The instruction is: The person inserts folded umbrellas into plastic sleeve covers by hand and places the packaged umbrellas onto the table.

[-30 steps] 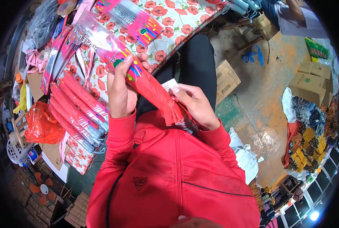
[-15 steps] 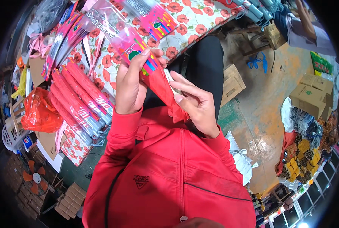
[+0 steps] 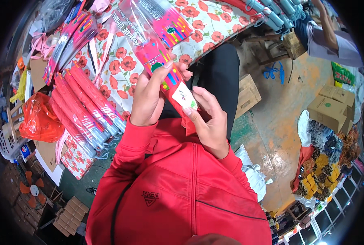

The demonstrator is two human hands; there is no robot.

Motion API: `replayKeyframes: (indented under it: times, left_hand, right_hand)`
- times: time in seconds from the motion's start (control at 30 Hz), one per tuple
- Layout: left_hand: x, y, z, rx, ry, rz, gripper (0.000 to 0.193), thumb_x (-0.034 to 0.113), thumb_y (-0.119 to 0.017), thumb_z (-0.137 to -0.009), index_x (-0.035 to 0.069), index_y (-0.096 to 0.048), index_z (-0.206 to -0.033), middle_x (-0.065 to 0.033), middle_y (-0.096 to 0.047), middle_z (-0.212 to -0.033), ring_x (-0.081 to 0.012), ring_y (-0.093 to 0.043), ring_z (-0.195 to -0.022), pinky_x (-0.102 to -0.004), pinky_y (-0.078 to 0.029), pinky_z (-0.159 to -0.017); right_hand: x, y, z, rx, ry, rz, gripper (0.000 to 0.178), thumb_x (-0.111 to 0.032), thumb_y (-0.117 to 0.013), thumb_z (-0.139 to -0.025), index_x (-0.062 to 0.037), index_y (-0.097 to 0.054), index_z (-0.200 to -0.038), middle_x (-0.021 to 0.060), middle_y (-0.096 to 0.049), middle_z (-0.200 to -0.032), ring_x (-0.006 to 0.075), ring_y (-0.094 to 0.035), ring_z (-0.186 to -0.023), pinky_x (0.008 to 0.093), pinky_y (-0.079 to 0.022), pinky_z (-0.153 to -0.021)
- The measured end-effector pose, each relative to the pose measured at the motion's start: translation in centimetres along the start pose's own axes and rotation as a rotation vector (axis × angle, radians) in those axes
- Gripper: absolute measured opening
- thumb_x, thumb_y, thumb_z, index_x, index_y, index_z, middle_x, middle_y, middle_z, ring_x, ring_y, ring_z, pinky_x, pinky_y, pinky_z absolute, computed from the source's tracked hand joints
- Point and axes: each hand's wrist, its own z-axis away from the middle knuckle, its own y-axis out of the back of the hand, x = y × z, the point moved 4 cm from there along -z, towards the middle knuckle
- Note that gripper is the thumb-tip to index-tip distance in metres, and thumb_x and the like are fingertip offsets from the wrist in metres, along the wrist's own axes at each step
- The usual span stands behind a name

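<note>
My left hand (image 3: 147, 98) is closed round the pink printed end of a clear plastic sleeve (image 3: 152, 55), its thumb on top. Red folded umbrella fabric (image 3: 186, 123) shows below the sleeve's end; how far it reaches inside is hidden. A white tag (image 3: 181, 96) with small green print lies flat over the fabric. Pinched at the tag's lower corner, my right hand (image 3: 211, 126) has its thumb on top and fingers behind. Several red umbrellas (image 3: 84, 106) in clear sleeves lie to the left. More flat sleeves (image 3: 72, 38) are stacked beyond them, and others (image 3: 176, 28) lie ahead.
A poppy-patterned cloth (image 3: 208, 30) covers the table. An orange-red plastic bag (image 3: 43, 118) sits at its left edge. Umbrellas with grey handles (image 3: 269, 14) lie far right, near another person's arm (image 3: 329, 30). Cardboard boxes (image 3: 247, 94) and a white sack (image 3: 253, 175) stand right.
The white tag has turned from edge-on to lie face up over the red fabric. Both hands have shifted slightly, and my right thumb now presses on the tag.
</note>
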Motion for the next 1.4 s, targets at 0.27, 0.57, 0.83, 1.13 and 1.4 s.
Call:
replayKeyframes:
  times: [0.27, 0.57, 0.83, 1.13, 1.4]
  left_hand:
    - [-1.8, 1.0, 2.0, -0.091, -0.006, -0.109, 0.037, 0.011, -0.051, -0.100, -0.008, -0.050, -0.132, -0.0215, -0.066, -0.116, -0.0298, -0.066, -0.110, -0.0364, -0.055, -0.093]
    - [-3.6, -0.4, 2.9, -0.001, -0.052, -0.055, 0.041, 0.000, -0.057, -0.095, -0.005, -0.048, -0.135, -0.0214, -0.065, -0.119, -0.0282, -0.066, -0.110, -0.0338, -0.056, -0.089]
    - [0.1, 3.2, 2.5, 0.250, -0.291, 0.084, 0.037, -0.002, -0.058, -0.094, -0.004, -0.051, -0.130, -0.0181, -0.065, -0.119, -0.0252, -0.067, -0.104, -0.0325, -0.055, -0.089]
    - [3.3, 3.3, 6.0, -0.005, -0.307, 0.045, 0.037, 0.001, -0.059, -0.093, -0.004, -0.052, -0.128, -0.0169, -0.065, -0.118, -0.0253, -0.066, -0.105, -0.0350, -0.054, -0.092]
    - [8.0, 5.9, 4.8, -0.337, -0.399, 0.368, 0.055, 0.005, -0.061, -0.090, 0.000, -0.042, -0.141, -0.0173, -0.059, -0.125, -0.0298, -0.061, -0.111, -0.0403, -0.052, -0.095]
  right_hand:
    - [0.3, -0.4, -0.7, -0.011, -0.050, 0.227, 0.045, -0.005, -0.072, -0.088, 0.0058, -0.057, -0.130, 0.0164, -0.071, -0.105, 0.0181, -0.065, -0.084, 0.0272, -0.054, -0.077]
    - [1.4, 0.6, -1.3, -0.066, -0.128, 0.155, 0.047, -0.015, -0.077, -0.085, 0.0064, -0.060, -0.124, 0.0172, -0.071, -0.097, 0.0182, -0.064, -0.079, 0.0292, -0.052, -0.071]
    - [-1.1, 1.1, 0.9, -0.340, -0.080, 0.561, 0.034, -0.023, -0.073, -0.089, 0.0054, -0.065, -0.107, 0.0123, -0.069, -0.085, 0.0174, -0.059, -0.068, 0.0278, -0.049, -0.066]
    - [-1.6, -2.3, 2.0, -0.594, -0.306, 0.034, 0.031, -0.028, -0.067, -0.094, 0.0025, -0.065, -0.099, 0.0069, -0.062, -0.071, 0.0146, -0.051, -0.059, 0.0258, -0.044, -0.059]
    - [-3.6, -5.6, 3.4, -0.756, -0.397, -0.332, 0.023, -0.022, -0.064, -0.095, 0.0007, -0.064, -0.097, 0.0016, -0.055, -0.066, 0.0097, -0.045, -0.055, 0.0226, -0.037, -0.054]
